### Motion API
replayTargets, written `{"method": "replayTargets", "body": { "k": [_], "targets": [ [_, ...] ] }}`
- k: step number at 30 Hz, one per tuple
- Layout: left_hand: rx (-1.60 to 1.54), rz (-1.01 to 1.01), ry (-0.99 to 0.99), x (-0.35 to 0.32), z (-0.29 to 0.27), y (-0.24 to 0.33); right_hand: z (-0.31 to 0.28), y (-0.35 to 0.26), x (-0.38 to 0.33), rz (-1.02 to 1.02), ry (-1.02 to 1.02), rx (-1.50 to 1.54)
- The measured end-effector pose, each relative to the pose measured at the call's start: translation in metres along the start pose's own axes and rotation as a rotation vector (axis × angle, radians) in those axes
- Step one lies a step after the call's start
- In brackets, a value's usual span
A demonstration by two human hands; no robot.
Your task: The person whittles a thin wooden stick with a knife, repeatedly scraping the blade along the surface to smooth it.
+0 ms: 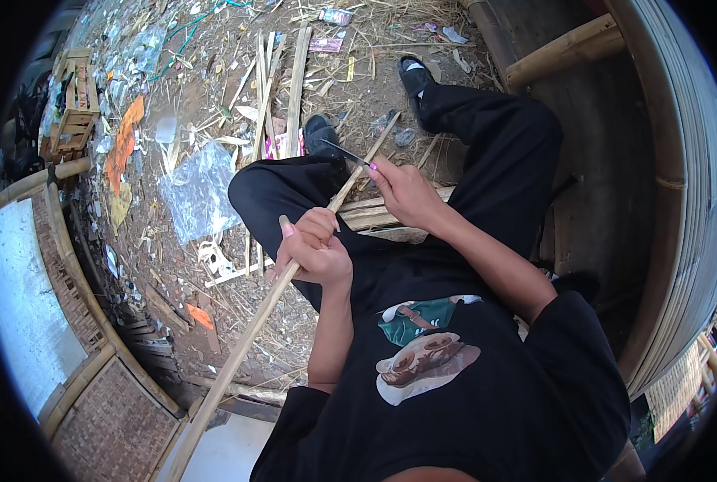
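Observation:
My left hand (318,245) is closed around a long, pale bamboo strip (254,328), with the thumb laid along its top. The strip runs slantwise from the lower left, past my left side, up to a free end between my feet. My right hand (408,193) grips a knife (344,153) near the far end of the strip. Its thin grey blade points to the upper left and lies across the strip, close to my left knee. The knife's handle is mostly hidden by my fingers.
Several split bamboo pieces (296,88) lie on the littered ground ahead, and more bamboo (374,215) lies between my legs. A clear plastic sheet (200,189) is left of my knee. A wooden crate (77,100) stands far left. Woven bamboo panels (113,418) border the left.

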State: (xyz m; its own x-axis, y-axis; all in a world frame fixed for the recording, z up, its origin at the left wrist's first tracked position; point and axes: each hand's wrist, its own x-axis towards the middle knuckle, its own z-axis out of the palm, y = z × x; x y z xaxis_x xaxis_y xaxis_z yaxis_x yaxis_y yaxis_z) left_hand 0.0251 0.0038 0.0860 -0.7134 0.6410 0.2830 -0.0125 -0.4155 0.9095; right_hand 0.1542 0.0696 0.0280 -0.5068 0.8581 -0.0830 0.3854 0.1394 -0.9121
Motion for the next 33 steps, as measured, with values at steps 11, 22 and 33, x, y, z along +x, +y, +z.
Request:
{"method": "replayTargets", "body": {
  "k": [11,22,33],
  "targets": [
    [-0.011,-0.021,-0.021,-0.008,-0.009,0.002,0.000,0.036,-0.013,0.063,-0.270,-0.290],
    [-0.040,-0.091,0.044,-0.003,-0.017,-0.003,0.005,0.027,-0.004,0.000,-0.372,-0.240],
    [-0.083,-0.097,0.216,0.005,-0.035,-0.007,0.029,0.044,-0.007,-0.099,-0.400,-0.111]
  ]
}}
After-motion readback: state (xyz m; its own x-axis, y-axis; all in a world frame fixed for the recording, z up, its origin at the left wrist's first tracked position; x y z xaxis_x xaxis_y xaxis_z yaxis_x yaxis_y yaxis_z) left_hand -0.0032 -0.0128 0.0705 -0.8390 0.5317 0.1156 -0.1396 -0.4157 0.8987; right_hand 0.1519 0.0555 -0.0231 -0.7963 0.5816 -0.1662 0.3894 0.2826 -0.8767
